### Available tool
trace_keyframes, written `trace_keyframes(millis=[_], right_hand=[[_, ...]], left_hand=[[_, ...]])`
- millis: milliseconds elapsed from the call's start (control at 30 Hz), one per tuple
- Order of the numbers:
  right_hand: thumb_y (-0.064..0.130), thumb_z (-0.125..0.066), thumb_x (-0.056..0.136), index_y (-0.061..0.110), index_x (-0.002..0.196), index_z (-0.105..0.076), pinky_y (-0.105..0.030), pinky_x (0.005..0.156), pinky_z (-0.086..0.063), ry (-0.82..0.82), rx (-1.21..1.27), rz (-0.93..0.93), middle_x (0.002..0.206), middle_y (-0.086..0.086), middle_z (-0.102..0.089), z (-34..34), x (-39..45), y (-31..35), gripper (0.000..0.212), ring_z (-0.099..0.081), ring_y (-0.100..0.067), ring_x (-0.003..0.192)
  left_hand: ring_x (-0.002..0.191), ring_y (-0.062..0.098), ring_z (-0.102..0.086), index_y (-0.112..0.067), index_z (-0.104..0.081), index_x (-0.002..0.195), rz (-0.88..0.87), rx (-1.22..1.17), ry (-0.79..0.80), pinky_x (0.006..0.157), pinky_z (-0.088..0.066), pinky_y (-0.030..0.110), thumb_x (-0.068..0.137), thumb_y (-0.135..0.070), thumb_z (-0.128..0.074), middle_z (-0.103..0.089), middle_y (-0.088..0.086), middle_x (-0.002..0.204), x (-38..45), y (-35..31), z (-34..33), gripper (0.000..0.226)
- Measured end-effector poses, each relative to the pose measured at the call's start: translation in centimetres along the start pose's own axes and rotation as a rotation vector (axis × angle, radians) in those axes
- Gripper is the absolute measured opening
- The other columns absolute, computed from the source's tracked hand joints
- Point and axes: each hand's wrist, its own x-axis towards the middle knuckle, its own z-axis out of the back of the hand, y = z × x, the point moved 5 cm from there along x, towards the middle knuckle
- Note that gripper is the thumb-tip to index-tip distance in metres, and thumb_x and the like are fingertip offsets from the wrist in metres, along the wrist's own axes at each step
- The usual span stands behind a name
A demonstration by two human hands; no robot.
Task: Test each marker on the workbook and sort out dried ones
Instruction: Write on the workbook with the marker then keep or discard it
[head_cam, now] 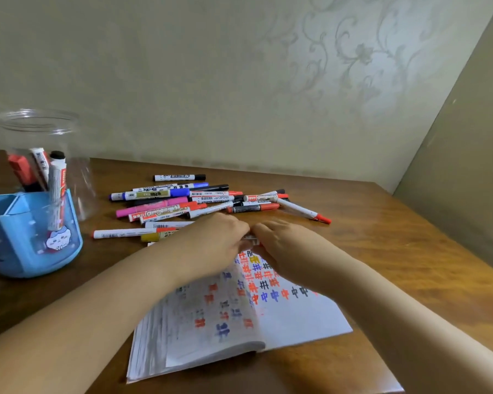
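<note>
In the head view, the left hand and right hand meet at the far edge of the open workbook, each with fingers curled round one end of a single marker, probably to pull its cap off or push it back on for a test stroke. The untested pile of markers lies just beyond the workbook, while the blue holder and clear jar, well to the workbook's left on the surface, hold a few already sorted. The held marker is almost wholly hidden by the fingers, so its colour and cap cannot be made out.
</note>
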Motion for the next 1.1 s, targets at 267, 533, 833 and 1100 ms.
trace_keyframes(millis=[267,533,833,1100], right_hand=[[0.038,-0.038,0.100,0.012,0.095,-0.054,-0.034,0.050,-0.039,-0.058,-0.046,0.119,0.079,-0.002,-0.063,0.0,-0.9,-0.7,0.031,-0.052,-0.022,0.060],[0.036,-0.044,0.097,0.017,0.103,-0.058,-0.031,0.064,-0.049,0.023,-0.077,0.070,0.096,0.003,-0.065,0.0,0.8,-0.4,0.024,-0.060,-0.018,0.078],[0.031,-0.042,0.100,0.016,0.117,-0.048,-0.026,0.064,-0.047,0.173,-0.026,-0.006,0.103,0.002,-0.062,-0.7,1.3,-1.2,0.023,-0.058,-0.015,0.081],[0.040,-0.034,0.101,0.019,0.109,-0.054,-0.033,0.062,-0.049,0.085,-0.023,0.122,0.086,0.003,-0.063,-0.7,1.7,-0.8,0.030,-0.057,-0.016,0.070]], left_hand=[[0.068,0.010,-0.049,-0.027,-0.046,0.073,0.014,-0.139,0.094,0.062,-0.039,0.028,0.098,-0.032,-0.040,-0.053,-0.004,0.076,0.2,-0.5,-0.4,0.026],[0.075,0.004,-0.054,-0.032,-0.057,0.088,0.022,-0.190,0.032,0.065,-0.044,0.023,0.091,-0.036,-0.057,-0.059,-0.012,0.084,-0.1,0.4,0.1,0.005],[0.075,0.008,-0.052,-0.029,-0.044,0.088,0.032,0.004,0.042,0.065,-0.045,0.028,0.098,-0.035,-0.039,-0.057,-0.006,0.088,0.2,1.1,-0.2,0.012],[0.071,0.008,-0.053,-0.032,-0.049,0.081,0.024,-0.171,0.067,0.062,-0.041,0.030,0.097,-0.037,-0.041,-0.055,-0.008,0.078,-0.3,2.3,-0.8,0.018]])
